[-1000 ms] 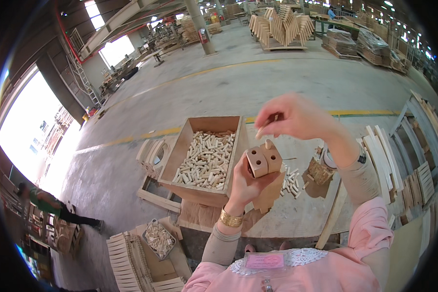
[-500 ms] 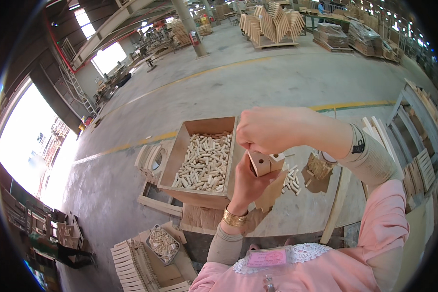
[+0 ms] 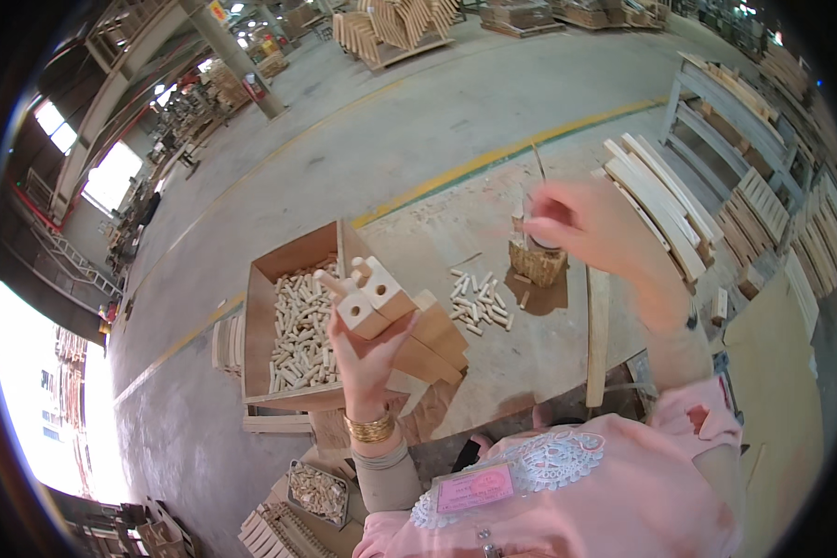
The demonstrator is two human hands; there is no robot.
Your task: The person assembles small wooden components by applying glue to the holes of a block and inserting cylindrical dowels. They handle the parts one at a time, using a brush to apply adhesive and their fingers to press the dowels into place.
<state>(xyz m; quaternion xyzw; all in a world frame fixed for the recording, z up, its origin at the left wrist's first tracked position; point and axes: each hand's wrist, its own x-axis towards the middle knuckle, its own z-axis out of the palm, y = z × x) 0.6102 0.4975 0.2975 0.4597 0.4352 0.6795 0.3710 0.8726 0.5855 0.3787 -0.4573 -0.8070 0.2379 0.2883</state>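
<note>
Two pale squared wooden blocks (image 3: 374, 302), with two round wooden dowels (image 3: 329, 282) protruding, are held in the left grip (image 3: 367, 358). The state of the blurred right grip (image 3: 591, 223) cannot be told.

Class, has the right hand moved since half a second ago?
Yes, rightward: the right hand was left of the loose dowel pile and is now right of it.

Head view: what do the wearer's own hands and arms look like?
The left hand and right hand are ungloved. A gold-coloured bracelet circles the left wrist, next to a beige forearm sleeve. The right arm shows a pink sleeve and a blurred dark detail.
</note>
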